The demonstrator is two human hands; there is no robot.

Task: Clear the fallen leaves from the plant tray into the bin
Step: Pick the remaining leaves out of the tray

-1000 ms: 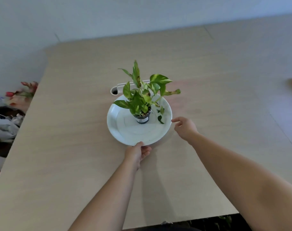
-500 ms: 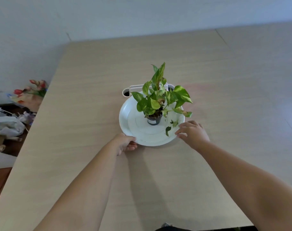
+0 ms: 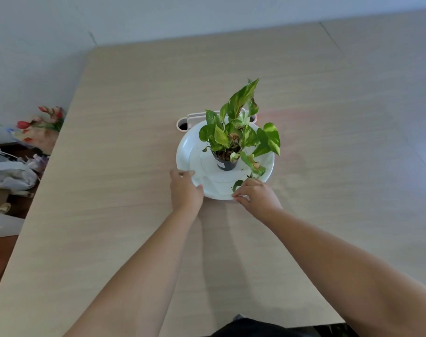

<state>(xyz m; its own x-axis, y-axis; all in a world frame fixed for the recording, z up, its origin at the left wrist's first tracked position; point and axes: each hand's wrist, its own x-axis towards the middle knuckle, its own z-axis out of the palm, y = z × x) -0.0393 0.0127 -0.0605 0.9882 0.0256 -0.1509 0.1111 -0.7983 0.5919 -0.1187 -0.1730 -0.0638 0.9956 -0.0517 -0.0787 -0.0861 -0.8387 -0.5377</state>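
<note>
Two hands at the white plant tray (image 3: 190,152): left hand (image 3: 185,190) grips its rim, right hand (image 3: 257,197) pinches a fallen leaf (image 3: 236,184); a jolt could topple the potted plant (image 3: 236,139).

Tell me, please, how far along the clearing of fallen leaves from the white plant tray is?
Nothing looks binned yet, and no bin is in view. In hand: the left hand holds the white tray's near rim while the right hand reaches a dark fallen leaf at the tray's near edge. Left: lifting that leaf, gathering small bits beside the potted plant, then binning them.
</note>
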